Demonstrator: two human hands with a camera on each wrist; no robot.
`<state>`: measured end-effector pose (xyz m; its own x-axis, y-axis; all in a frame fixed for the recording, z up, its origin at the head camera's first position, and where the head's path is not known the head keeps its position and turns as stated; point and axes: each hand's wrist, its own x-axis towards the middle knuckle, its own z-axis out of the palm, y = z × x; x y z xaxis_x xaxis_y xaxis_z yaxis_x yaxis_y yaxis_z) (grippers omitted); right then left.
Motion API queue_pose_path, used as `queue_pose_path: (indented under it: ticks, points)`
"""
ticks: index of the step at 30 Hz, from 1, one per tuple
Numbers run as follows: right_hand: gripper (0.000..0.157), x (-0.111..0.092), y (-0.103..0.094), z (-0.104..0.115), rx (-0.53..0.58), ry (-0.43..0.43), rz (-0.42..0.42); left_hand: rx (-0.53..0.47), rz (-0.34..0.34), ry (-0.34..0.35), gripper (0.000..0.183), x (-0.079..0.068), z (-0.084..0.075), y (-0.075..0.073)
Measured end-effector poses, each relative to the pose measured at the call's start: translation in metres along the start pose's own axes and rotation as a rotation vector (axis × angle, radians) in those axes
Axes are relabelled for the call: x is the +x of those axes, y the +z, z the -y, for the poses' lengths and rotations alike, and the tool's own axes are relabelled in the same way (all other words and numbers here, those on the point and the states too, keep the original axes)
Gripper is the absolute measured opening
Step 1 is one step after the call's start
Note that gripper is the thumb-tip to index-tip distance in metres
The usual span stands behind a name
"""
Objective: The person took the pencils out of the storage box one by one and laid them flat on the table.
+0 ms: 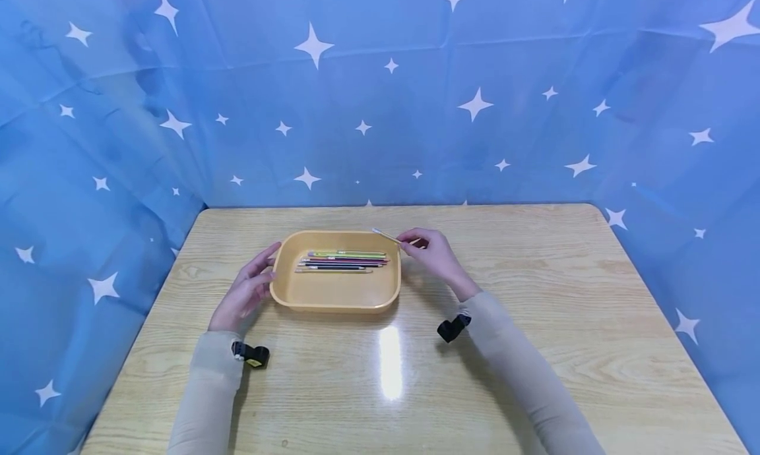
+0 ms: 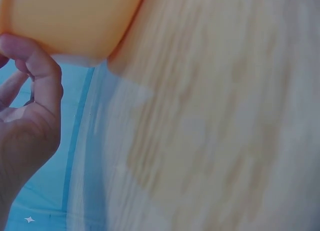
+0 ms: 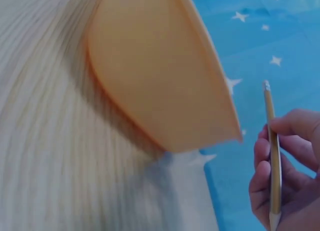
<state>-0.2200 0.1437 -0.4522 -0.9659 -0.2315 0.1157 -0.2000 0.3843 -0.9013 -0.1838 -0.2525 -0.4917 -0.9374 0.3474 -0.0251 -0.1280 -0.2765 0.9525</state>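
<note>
A shallow orange-yellow plastic bin (image 1: 332, 299) with rounded corners stands on the table. Several pencils (image 1: 341, 262) in yellow, red, dark and tan lie side by side on its floor. At the bin's left end my left hand (image 1: 245, 290) touches the rim and wall with thumb and fingers; in the left wrist view the fingertips meet the wall. Just beyond the right rim, my right hand (image 1: 436, 254) pinches a tan pencil (image 3: 273, 156) between thumb and fingers. One end of that pencil reaches over the bin's back right corner, and its white-tipped eraser end points upward in the right wrist view.
The wood-grain table (image 1: 534, 277) extends well to the right of the bin and in front of it. A blue curtain (image 1: 392, 138) with white stars hangs behind and at both sides. Each wrist carries a small black camera (image 1: 454, 328).
</note>
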Motion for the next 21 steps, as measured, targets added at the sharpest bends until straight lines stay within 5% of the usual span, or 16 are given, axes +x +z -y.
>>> queue_pose_path:
  ticks: [11, 18, 21]
  points:
    - [0.020, -0.012, -0.020, -0.030, 0.048, 0.088, -0.017, 0.003, -0.008, -0.015, 0.063, -0.001, -0.002, 0.000]
    - [0.023, -0.031, -0.040, -0.020, 0.062, 0.124, -0.003, 0.004, 0.017, 0.001, 0.063, 0.001, 0.000, -0.002]
    - [0.024, -0.033, -0.049, -0.037, 0.044, 0.142, -0.004, 0.006, 0.029, 0.008, 0.063, 0.001, 0.001, -0.003]
